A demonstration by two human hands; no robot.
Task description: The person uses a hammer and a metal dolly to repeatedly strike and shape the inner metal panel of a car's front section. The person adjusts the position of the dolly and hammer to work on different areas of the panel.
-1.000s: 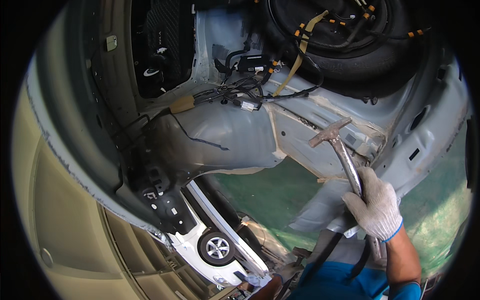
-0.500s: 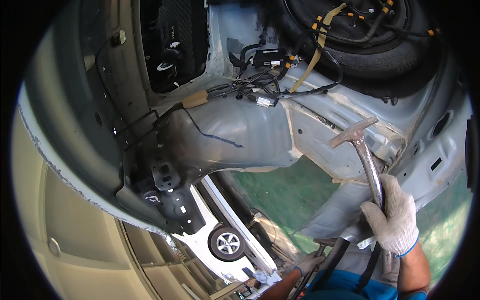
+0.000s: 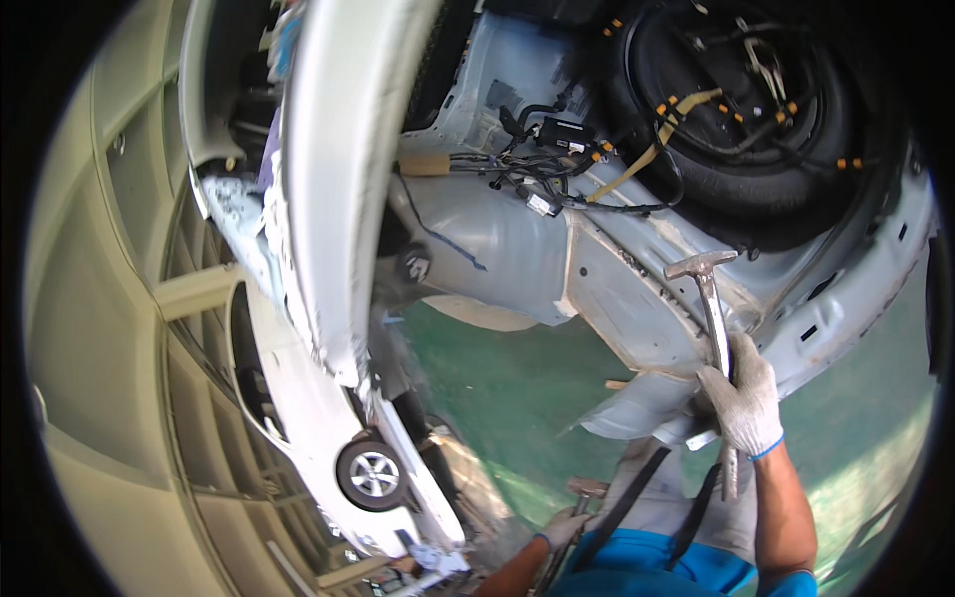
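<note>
My right hand (image 3: 748, 398), in a white knit glove, is closed round the handle of a worn metal body hammer (image 3: 714, 313). Its narrow, two-ended head points up, in front of the grey car-body panel (image 3: 637, 298); I cannot tell whether it touches. The handle's lower end sticks out below my palm. Low in the view, my left hand (image 3: 565, 529), also gloved, is closed on a second hammer (image 3: 587, 488) with a rusty brown head; its handle is partly hidden. A bent piece of sheet metal (image 3: 637, 406) hangs at the panel's lower edge.
A rounded wheel arch (image 3: 497, 239) lies left of the panel. Wiring with connectors (image 3: 547, 164) runs above it, beside a spare tyre (image 3: 746, 119). A pale body edge (image 3: 343, 189) rises on the left. Beyond stands a white car (image 3: 328, 428) on the green floor (image 3: 487, 378).
My viewpoint has shifted, bringing more of the white car and the pale body edge into view. My right hand and its hammer appear slightly further left; both hands keep their hammers.
</note>
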